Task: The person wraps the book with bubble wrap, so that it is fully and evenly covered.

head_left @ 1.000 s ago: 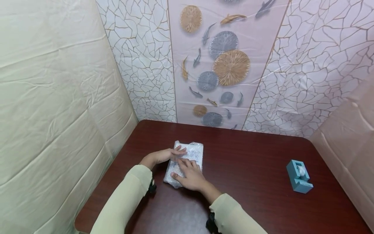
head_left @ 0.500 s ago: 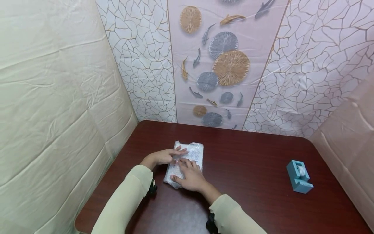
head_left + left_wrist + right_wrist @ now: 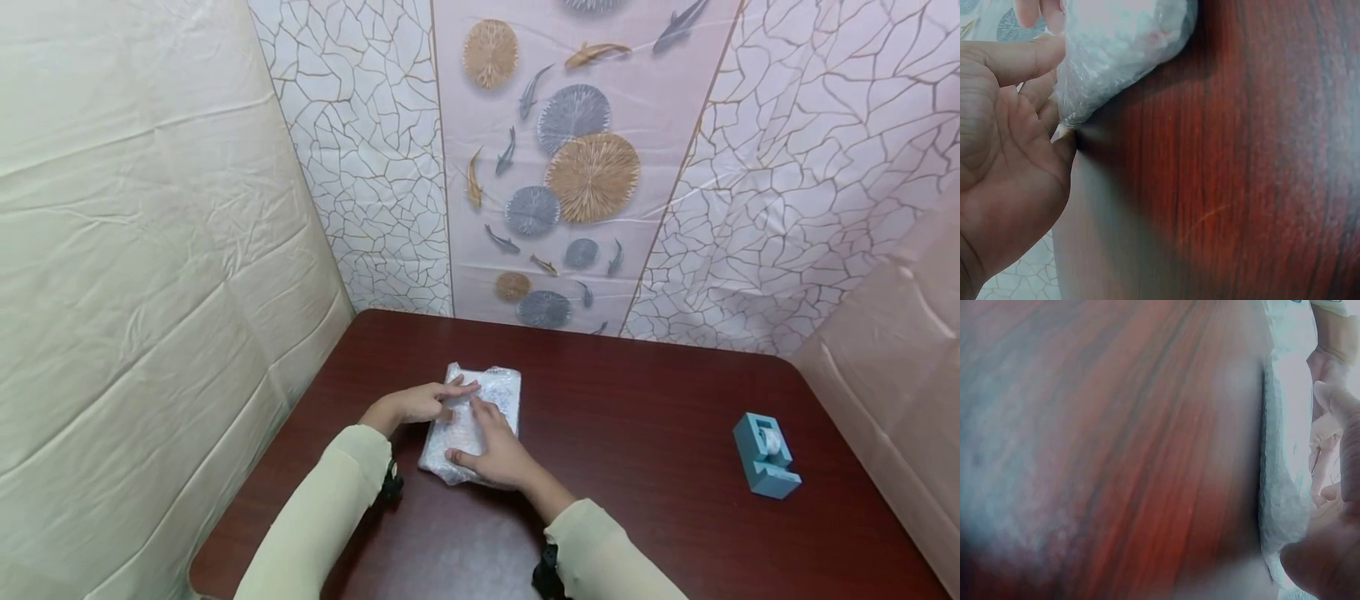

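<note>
A flat bundle in bubble wrap (image 3: 491,385) lies on the dark red-brown table, its clear wrapping crumpled at the edges. My left hand (image 3: 420,402) comes over its left edge, the fingers reaching across the top. In the left wrist view, the left hand (image 3: 1010,131) touches the side of the wrapped bundle (image 3: 1116,50). My right hand (image 3: 501,454) rests on the near right part of the bundle, fingers extended and thumb spread. The right wrist view has the right hand (image 3: 1335,537) against the bundle (image 3: 1288,444). What is inside the wrap cannot be made out.
A blue-green tape dispenser (image 3: 767,455) with a roll of clear tape stands at the right of the table (image 3: 637,417). Padded cream walls flank the table left and right, and a patterned sheet hangs behind it.
My right hand has slid slightly to the right across the bundle, away from the left fingers. The left hand and the bundle have stayed nearly in place.
</note>
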The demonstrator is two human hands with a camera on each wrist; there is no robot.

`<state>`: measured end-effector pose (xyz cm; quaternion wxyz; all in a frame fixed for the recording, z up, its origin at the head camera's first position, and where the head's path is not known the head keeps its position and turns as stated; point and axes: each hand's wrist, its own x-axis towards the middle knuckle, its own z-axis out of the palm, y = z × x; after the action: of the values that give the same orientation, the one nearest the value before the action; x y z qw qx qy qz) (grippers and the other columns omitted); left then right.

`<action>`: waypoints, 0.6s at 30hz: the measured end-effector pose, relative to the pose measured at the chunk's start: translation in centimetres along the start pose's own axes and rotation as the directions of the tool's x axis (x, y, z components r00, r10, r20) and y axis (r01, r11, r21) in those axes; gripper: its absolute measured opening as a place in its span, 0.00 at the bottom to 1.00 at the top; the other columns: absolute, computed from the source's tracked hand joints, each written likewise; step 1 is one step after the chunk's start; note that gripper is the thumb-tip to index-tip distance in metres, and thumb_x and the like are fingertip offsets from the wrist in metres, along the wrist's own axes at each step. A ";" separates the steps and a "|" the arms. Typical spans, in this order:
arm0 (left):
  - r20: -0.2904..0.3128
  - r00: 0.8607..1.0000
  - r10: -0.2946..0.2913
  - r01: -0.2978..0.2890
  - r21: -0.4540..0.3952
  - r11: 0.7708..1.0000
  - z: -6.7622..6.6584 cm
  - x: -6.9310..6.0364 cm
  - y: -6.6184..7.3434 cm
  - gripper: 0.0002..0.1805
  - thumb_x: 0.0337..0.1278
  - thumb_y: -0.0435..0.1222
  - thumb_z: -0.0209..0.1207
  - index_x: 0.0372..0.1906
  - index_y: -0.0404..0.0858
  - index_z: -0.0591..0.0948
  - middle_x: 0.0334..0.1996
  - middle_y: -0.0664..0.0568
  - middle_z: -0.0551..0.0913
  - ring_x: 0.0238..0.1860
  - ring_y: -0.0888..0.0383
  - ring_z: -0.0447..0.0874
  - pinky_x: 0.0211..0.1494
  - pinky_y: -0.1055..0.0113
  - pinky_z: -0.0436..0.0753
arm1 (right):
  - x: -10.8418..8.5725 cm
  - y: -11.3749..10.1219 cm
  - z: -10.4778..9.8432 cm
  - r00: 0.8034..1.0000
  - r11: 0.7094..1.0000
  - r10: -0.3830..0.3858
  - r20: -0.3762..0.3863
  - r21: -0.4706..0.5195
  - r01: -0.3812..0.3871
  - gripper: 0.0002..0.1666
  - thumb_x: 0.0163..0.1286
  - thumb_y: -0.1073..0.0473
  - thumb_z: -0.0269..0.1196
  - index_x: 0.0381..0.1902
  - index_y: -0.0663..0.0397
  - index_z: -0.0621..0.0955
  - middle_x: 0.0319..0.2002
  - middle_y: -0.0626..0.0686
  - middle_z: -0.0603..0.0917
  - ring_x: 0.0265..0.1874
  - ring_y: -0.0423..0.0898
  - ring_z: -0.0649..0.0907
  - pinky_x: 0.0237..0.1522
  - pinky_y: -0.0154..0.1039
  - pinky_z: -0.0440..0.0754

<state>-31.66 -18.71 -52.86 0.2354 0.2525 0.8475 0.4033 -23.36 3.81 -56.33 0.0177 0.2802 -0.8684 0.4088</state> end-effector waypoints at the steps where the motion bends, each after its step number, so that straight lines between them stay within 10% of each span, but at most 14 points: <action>1: -0.001 1.000 0.005 -0.005 0.007 1.000 0.1 -0.1 0.0 0.40 0.71 0.30 0.60 0.87 0.47 0.67 0.92 0.42 0.46 0.93 0.40 0.37 0.93 0.38 0.44 | 0.0 0.3 0.1 1.000 1.000 -0.006 -0.009 0.022 0.007 0.66 0.71 0.32 0.72 0.87 0.68 0.57 0.79 0.75 0.67 0.78 0.74 0.70 0.75 0.74 0.73; 18: -0.141 0.990 0.016 0.020 0.248 0.969 1.4 0.1 0.2 0.31 0.81 0.47 0.64 0.82 0.52 0.75 0.89 0.47 0.59 0.89 0.37 0.57 0.90 0.36 0.57 | 0.0 0.4 0.0 0.999 0.997 0.048 0.011 0.065 -0.049 0.67 0.68 0.39 0.77 0.90 0.59 0.55 0.81 0.70 0.68 0.81 0.69 0.69 0.78 0.73 0.71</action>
<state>-30.91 -17.75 -53.53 0.1415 0.2499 0.9061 0.3106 -23.60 3.99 -56.64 -0.0054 0.2614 -0.8612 0.4360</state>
